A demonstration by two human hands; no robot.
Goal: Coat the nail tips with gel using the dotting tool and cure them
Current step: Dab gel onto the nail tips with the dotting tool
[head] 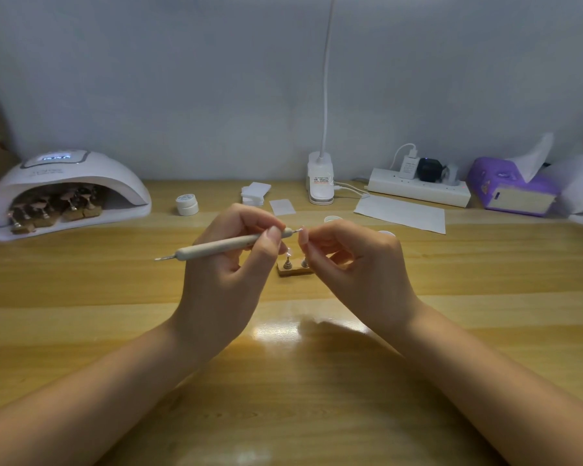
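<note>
My left hand (231, 260) grips a pale dotting tool (221, 246) that lies nearly level, its metal tip pointing right. My right hand (345, 260) pinches a small clear nail tip (303, 234) right at that metal tip. Below and between the hands a small wooden stand (292, 270) with metal holders sits on the table, partly hidden by my right fingers. At the far left stands a white curing lamp (64, 186) with its display lit; several wooden stands with nail tips (56, 206) sit inside it. A white gel jar (187, 204) stands behind my left hand.
Along the back of the wooden table (283, 364) are white pads (255, 193), a clip lamp base (320, 183), a power strip (418, 190) with plugs, a white paper sheet (401, 215) and a purple tissue box (512, 190). Two small white lids (332, 218) peek out behind my right hand.
</note>
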